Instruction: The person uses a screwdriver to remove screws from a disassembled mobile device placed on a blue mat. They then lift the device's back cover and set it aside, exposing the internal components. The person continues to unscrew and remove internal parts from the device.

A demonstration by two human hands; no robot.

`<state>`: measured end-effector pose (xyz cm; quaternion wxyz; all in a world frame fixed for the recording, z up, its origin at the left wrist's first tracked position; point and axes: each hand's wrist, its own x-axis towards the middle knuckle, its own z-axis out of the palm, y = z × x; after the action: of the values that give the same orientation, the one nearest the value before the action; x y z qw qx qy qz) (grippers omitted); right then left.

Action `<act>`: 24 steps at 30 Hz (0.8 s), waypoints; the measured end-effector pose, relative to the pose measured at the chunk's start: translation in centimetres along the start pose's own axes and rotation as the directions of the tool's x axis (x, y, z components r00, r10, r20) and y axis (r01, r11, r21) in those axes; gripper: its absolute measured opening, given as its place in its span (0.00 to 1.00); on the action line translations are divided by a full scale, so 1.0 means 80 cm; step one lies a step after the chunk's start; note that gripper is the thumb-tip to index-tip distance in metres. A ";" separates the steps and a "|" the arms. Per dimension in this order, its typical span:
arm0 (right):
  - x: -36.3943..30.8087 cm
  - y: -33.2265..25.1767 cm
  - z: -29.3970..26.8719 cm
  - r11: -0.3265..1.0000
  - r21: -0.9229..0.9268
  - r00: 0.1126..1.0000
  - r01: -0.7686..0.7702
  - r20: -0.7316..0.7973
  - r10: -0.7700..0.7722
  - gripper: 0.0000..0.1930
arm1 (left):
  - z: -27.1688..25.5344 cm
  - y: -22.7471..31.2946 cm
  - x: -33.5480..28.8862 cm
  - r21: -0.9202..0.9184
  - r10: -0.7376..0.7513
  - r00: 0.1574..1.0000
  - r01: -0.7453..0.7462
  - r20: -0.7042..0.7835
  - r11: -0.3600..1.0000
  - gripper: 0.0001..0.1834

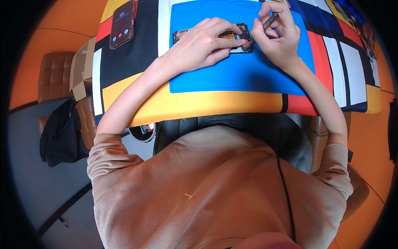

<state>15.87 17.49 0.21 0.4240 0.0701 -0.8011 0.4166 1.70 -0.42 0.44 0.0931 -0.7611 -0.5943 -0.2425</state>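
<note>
Opened-up phone-like gadget (229,36) is lying flat under the left hand (198,45), thin black frame, yellow and silvery guts showing between the fingers, both ends poking out past the grip. Dark pen-shaped tool (271,19) sits tilted in the right hand (283,40), lower end angled toward the gadget; can't tell if they touch.

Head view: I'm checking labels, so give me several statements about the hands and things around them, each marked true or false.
1. The left hand lies across the opened device. True.
2. The right hand is empty. False: the right hand holds a slim dark tool.
3. The opened device lies on the blue mat. True.
4. The smartphone lies on the blue mat. False: the smartphone lies on the patterned cloth, left of it.
</note>
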 end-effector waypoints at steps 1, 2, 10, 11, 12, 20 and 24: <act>0.000 0.001 0.001 1.000 0.006 1.000 -0.004 0.001 0.004 0.13 | 0.000 0.000 0.000 -0.005 -0.003 1.000 0.003 0.001 1.000 0.20; -0.001 0.001 0.001 1.000 0.012 1.000 -0.007 0.001 0.007 0.13 | 0.000 0.000 0.000 -0.014 -0.007 1.000 0.007 -0.001 1.000 0.21; -0.003 0.003 0.003 0.999 -0.020 0.999 0.026 0.025 -0.025 0.12 | 0.000 0.003 0.001 0.045 -0.007 1.000 0.006 0.025 0.999 0.27; -0.002 0.003 0.003 0.998 -0.030 0.998 0.046 0.035 -0.045 0.12 | 0.001 0.003 0.001 0.041 -0.010 1.000 0.009 0.019 0.999 0.28; -0.002 0.003 0.002 0.997 -0.041 0.997 0.067 0.045 -0.065 0.11 | 0.001 0.003 0.001 0.042 -0.015 1.000 0.015 0.015 0.999 0.28; 0.005 -0.003 -0.001 0.982 -0.101 0.983 0.162 0.102 -0.151 0.12 | 0.002 0.001 -0.001 0.057 -0.006 1.000 0.005 0.017 0.998 0.27; 0.015 -0.010 -0.011 0.947 -0.133 0.938 0.291 0.236 -0.255 0.11 | 0.002 0.001 -0.001 0.055 0.002 1.000 -0.003 0.019 0.998 0.26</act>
<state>16.03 17.92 1.80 0.3925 0.1901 -0.8567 0.2754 1.77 -0.45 0.29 0.1088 -0.7612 -0.6008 -0.2186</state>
